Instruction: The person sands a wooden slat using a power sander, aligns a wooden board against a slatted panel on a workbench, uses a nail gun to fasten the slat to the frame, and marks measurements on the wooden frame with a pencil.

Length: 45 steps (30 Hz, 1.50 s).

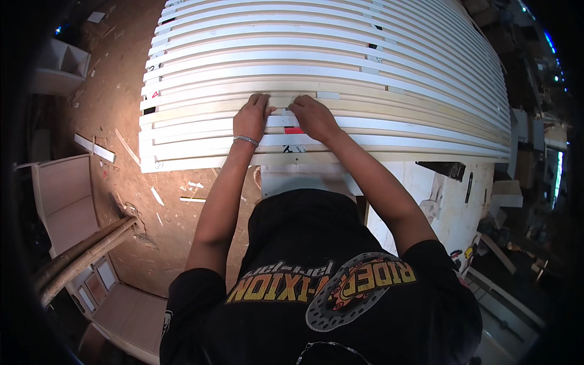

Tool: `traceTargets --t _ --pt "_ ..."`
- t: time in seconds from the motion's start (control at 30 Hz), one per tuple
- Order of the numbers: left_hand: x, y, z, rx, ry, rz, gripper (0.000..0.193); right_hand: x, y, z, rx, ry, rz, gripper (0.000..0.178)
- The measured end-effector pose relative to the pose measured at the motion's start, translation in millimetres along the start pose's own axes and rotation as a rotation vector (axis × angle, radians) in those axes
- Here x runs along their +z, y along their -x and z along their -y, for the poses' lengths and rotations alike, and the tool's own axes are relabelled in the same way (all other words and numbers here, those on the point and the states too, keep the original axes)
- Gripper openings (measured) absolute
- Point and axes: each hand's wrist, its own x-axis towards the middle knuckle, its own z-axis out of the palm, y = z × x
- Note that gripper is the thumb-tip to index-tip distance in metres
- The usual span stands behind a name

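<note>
A wide panel of long parallel slats (255,45), mostly white with a few bare wood ones, spreads out in front of me. Near its close edge, my left hand (249,118), with a bracelet at the wrist, has its fingers curled over a bare wooden slat (207,106). Just to the right, my right hand (313,118) bends its fingers onto the same band of slats. A short gap separates the hands, with a small block (281,112) between them. My fingertips are partly hidden. Below the right hand, a red patch (294,130) shows between slats.
A white work surface (395,201) lies under the panel's near right side. Wooden cabinet-like pieces (67,194) and long poles (91,258) stand at the left. Offcuts (94,148) litter the brown floor. Stacked boards (508,193) and clutter line the right.
</note>
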Motion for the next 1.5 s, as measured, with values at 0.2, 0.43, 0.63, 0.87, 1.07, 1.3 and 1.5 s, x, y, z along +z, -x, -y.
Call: traceTargets --t 0.2,0.43,0.63,0.87,1.07,1.3,1.5 --pt "-1.6 0.1 -3.8 -0.036 0.044 0.014 0.033 11.9 -0.4 -2.7 0.012 0.032 -0.052 0.011" --pt "-6.2 -6.2 -1.6 -0.035 0.073 0.053 0.035 11.5 20.6 11.9 -0.065 0.251 -0.176 0.027" --pt "-32.0 -16.0 -25.5 -0.193 0.666 0.070 0.038 -3.3 23.1 32.6 0.122 0.057 -0.312 0.026" --pt "-2.9 4.1 -62.1 -0.499 1.695 0.182 0.045 7.9 13.9 40.1 0.713 -1.107 -0.174 0.018" --pt "34.3 11.8 -62.8 -0.607 1.925 0.167 0.035 -14.6 27.9 18.1 0.796 -1.321 -0.097 0.011" --pt "42.7 -5.7 -49.3 -0.631 1.365 -0.071 0.025 -31.4 33.4 -52.2 0.713 -0.161 -0.393 0.010" --pt "6.2 -26.6 -31.0 -0.262 0.453 -0.034 0.020 -20.9 23.7 -43.9 0.485 0.116 -0.190 0.013"
